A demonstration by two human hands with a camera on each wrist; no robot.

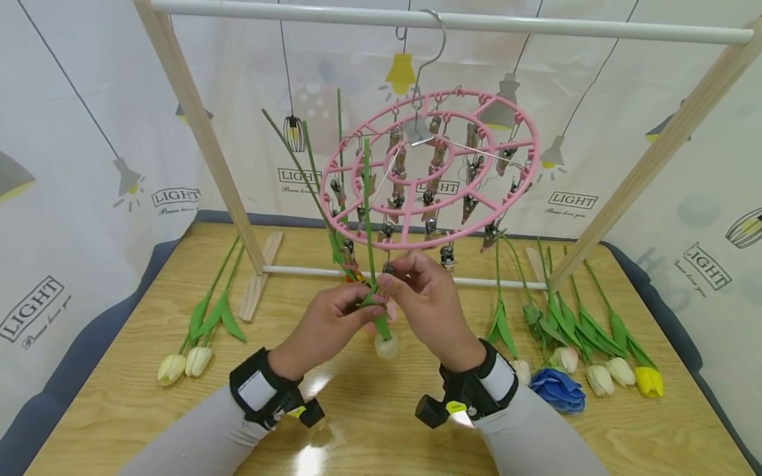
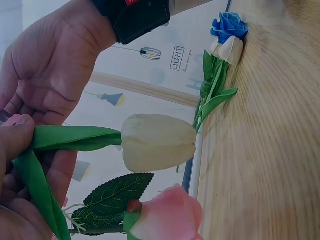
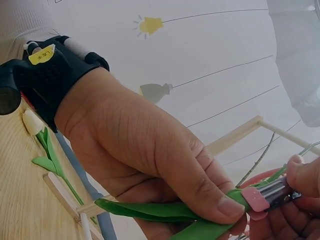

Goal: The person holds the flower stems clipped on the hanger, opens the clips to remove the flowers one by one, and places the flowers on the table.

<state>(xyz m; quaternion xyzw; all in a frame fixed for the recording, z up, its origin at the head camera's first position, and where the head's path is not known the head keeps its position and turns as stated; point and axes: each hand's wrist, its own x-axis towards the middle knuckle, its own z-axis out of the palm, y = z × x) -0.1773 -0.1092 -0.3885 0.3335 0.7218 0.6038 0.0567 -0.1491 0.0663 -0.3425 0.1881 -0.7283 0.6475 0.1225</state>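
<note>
A white tulip (image 2: 159, 143) hangs head down between the two hands. My left hand (image 1: 327, 324) pinches its green stem near the leaves (image 3: 145, 209). My right hand (image 1: 431, 311) holds a metal clip (image 3: 277, 192) with pink tips, and these tips sit against the stem; whether they fully grip it is partly hidden by fingers. The clip belongs to a round pink hanger (image 1: 407, 228) that tilts from a hook. Beside the tulip, a pink rose (image 2: 167, 215) with dark green leaves also hangs head down.
A wooden stand with a white top rail (image 1: 333, 14) carries the hanger, with several other clips (image 1: 431, 228) dangling. Two pale tulips (image 1: 184, 365) lie on the left of the table (image 1: 149, 410). To the right lie a blue rose (image 1: 557, 390), a yellow tulip (image 1: 649, 382) and several pale tulips.
</note>
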